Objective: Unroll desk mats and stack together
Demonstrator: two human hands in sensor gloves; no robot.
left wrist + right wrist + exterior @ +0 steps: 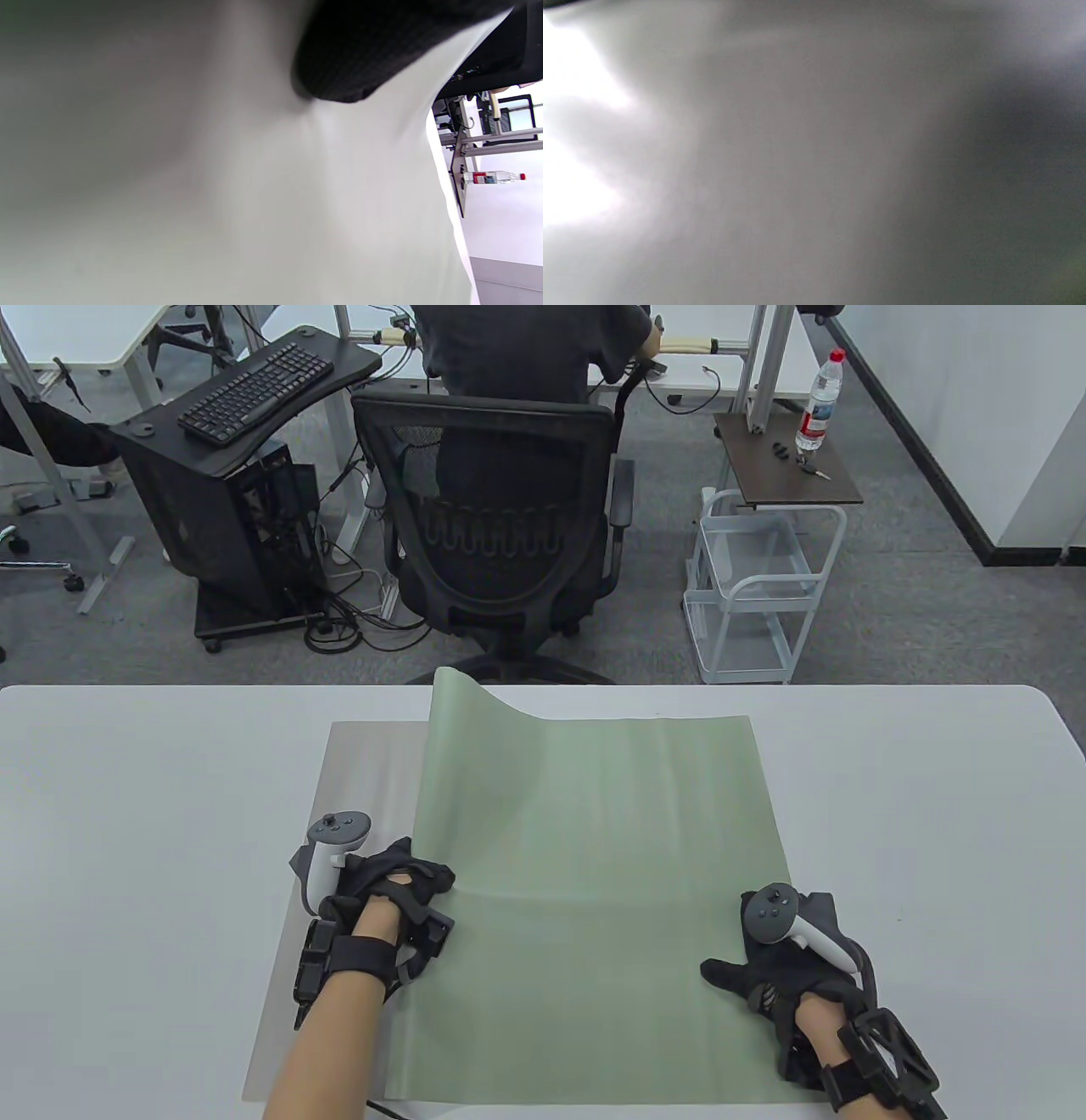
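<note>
Green mat (594,891) lies unrolled on the white table (127,831), stacked over a grey mat (356,780) that shows along its left side. Green mat's far left corner is lifted and curls up off the table; the rest lies mostly flat with faint ripples.

Left hand (394,899) rests at the green mat's left edge, near side. Fingers sit at that edge; grip state cannot be told — pressing or pinching is not clear. Left wrist view shows a dark gloved fingertip (352,55) against pale mat surface.

Right hand (785,963) lies at the green mat's right edge, near corner, palm down, thumb stretched out onto the mat. Grip looks released, hand flat on the mat. Right wrist view is a grey blur, nothing readable.

Beyond the table: office chair (501,534) with a seated person, white cart (755,585), water bottle (821,390).
</note>
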